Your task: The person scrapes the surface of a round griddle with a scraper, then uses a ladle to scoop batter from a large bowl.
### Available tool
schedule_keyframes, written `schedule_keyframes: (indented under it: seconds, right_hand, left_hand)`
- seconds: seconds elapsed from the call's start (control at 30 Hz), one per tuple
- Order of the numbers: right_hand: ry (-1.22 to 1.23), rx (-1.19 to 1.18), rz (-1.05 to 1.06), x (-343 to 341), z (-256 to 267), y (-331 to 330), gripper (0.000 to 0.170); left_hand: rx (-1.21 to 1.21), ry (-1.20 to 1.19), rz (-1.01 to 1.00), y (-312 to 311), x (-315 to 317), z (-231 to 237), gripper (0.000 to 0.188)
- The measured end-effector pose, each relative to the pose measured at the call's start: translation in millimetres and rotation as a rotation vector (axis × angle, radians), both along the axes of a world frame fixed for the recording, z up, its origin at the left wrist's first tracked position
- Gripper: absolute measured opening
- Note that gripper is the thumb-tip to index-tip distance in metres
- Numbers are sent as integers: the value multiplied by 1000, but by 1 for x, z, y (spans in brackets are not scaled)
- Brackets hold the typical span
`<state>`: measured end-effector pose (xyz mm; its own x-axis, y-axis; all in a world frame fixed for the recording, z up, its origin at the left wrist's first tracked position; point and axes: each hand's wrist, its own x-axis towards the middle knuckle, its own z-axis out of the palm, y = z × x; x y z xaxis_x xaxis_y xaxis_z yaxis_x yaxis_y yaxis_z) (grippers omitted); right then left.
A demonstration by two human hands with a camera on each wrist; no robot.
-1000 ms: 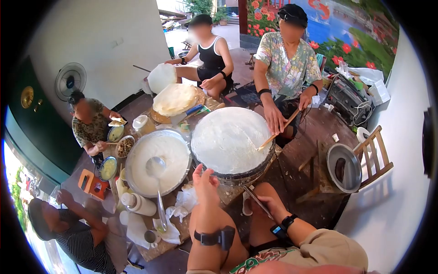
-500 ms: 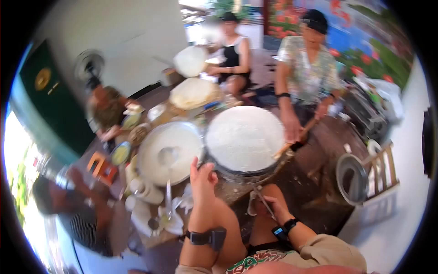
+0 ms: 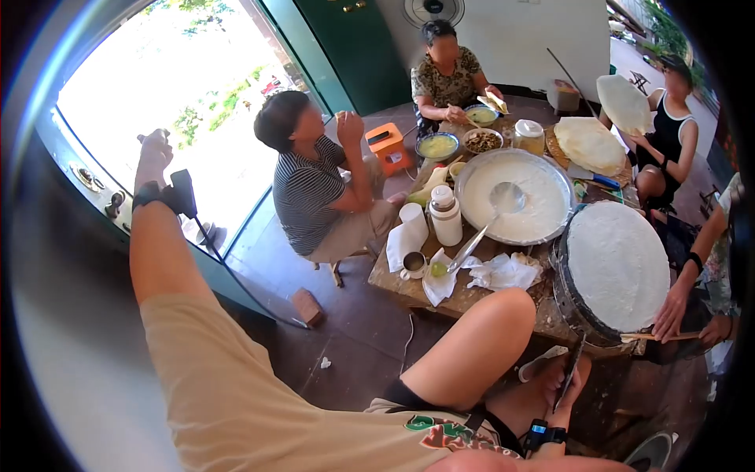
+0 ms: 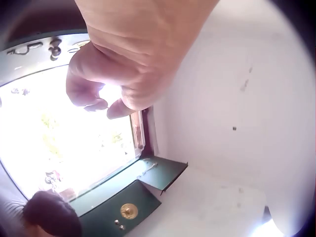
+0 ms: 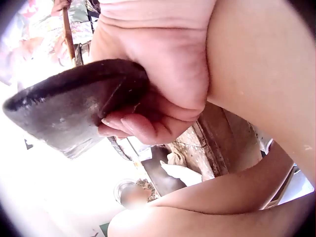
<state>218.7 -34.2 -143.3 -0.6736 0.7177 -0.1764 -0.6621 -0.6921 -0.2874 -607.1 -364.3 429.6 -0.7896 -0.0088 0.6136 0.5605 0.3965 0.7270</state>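
My left hand (image 3: 155, 149) is raised at the far left, in front of the bright doorway. In the left wrist view its fingers are loosely bent, with a gap by the thumb, and hold nothing. My right hand (image 3: 578, 377) is low by my knees and grips a dark flat blade-like tool (image 5: 74, 103) with a curved edge. The fingers are curled under it; its far side is hidden. Up from that hand stands a round griddle (image 3: 617, 267) covered in a white layer. At its edge a person's hand (image 3: 672, 311) holds a wooden stick.
A big basin (image 3: 543, 228) of white batter holds a ladle (image 3: 507, 200). Flatbreads (image 3: 590, 145) are stacked behind it. A white bottle (image 3: 446, 220), a cup (image 3: 413, 265) and crumpled tissue (image 3: 506, 271) stand nearer. A seated person in stripes (image 3: 314, 189) sits left, beside the open door; a brick (image 3: 307, 307) lies on the floor.
The head view has swung left toward the doorway. My left hand has gone from beside the griddle up and out to the left. The right hand still holds the blade-like tool low by my knees.
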Motion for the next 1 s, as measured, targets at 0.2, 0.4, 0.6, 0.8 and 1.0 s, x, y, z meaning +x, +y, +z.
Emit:
schedule_keyframes:
  seconds: [0.2,0.4,0.6,0.8,1.0]
  right_hand:
    - [25,-6,-96,-1,22,-11,30]
    - [38,3,-67,4,20,-8,26]
    - [42,47,-47,10,-1,-2,33]
    - [-292,-12,-51,19,9,-9,22]
    - [-187,-125,-57,8,20,-9,26]
  left_hand:
    - [151,-503,-419,-47,-64,-2,21]
    - [-643,86,-841,158,232,-131,28]
    - [-1065,-503,-2207,229,505,-317,47]
    - [-593,-1115,-2529,282,628,-373,40]
    - [-139,-1413,-2304,364,617,-400,13]
